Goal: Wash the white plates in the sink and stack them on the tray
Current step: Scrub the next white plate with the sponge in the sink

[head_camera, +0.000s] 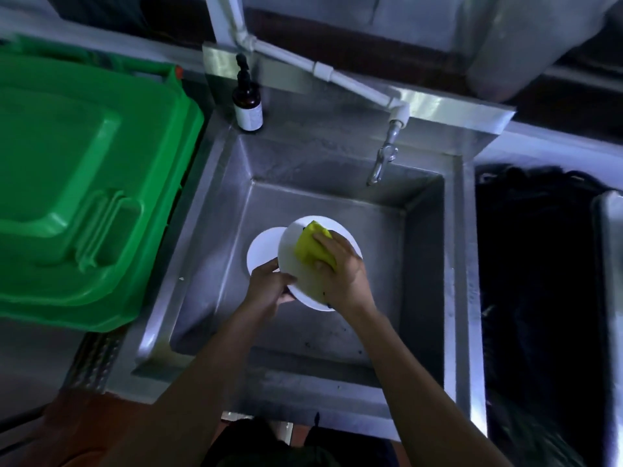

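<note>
1. Left hand [269, 281] keeps a curled grip on the near-left rim of a tilted white plate [296, 264]; right hand [340, 267] presses a yellow sponge [310, 247] onto its face, fingers wrapped over the sponge.
2. The held plate sits over the steel sink [421, 264]; a second plate [263, 247] lies beneath, probably flat on the basin floor.
3. The plate looks stiff, breakable and likely slippery when wet; hold it by the rim, thumb on top.
4. No tray clearly visible.
</note>
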A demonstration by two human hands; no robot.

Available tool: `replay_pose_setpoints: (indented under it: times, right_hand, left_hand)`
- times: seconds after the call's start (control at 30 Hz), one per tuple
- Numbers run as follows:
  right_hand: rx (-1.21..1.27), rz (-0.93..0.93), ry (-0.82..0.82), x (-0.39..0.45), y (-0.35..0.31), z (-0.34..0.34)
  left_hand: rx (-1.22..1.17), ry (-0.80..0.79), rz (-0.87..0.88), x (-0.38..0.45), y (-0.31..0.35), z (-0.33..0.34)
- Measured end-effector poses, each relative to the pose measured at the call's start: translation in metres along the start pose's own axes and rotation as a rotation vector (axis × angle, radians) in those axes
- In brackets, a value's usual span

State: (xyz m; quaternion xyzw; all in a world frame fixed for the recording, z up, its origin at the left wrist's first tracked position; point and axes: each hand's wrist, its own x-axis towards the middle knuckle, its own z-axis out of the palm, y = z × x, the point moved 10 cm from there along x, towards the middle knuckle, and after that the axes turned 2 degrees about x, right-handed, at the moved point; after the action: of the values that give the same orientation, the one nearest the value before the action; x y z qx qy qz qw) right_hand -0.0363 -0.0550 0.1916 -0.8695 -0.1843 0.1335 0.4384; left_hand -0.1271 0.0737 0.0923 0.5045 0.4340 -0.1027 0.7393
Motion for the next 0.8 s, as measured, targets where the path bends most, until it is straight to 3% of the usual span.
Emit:
replay_pose_setpoints:
  times: [0.47, 0.67, 0.8]
  right_hand:
    - [-0.208, -0.139, 0.068, -0.054, -0.048, -0.031]
    - [-0.227, -0.151, 0.121, -0.067, -0.044, -0.042]
    - [-0.269, -0.265, 0.131, -0.056, -0.064, -0.049]
  left_hand:
    - [-0.064, -0.283, 0.097, -0.046, 0.027, 0.037]
    - [-0.020, -0.384, 0.145, -0.057, 0.035, 0.058]
    - [0.044, -0.435, 0.165, -0.063, 0.045, 0.065]
